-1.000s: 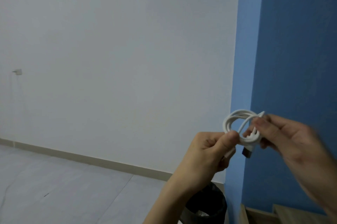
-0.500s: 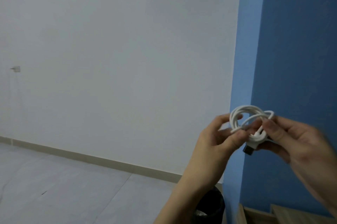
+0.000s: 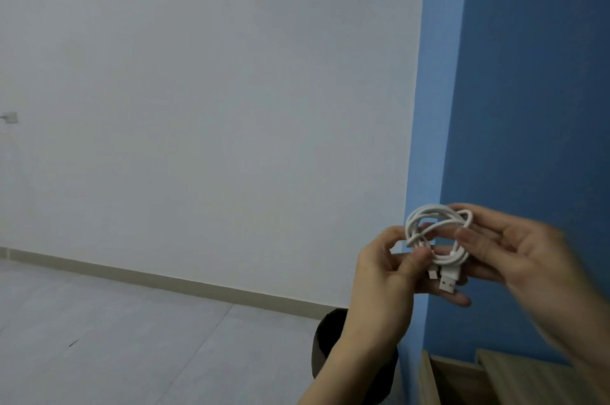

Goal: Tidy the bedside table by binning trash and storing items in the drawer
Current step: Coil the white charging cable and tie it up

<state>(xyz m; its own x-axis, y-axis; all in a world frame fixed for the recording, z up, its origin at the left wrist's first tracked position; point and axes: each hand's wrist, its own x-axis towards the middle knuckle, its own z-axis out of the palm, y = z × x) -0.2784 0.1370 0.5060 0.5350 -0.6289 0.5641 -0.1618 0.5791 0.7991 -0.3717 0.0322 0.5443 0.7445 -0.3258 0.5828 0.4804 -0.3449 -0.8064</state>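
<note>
A person's left hand (image 3: 384, 276) and right hand (image 3: 515, 249) both pinch 1 coiled white cable (image 3: 437, 238) above a black bin (image 3: 330, 338).

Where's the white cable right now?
Head view, lower right: the coiled white cable is held in the air between the left hand and right hand, in front of the corner of the blue wall; the black bin shows below-left.
</note>
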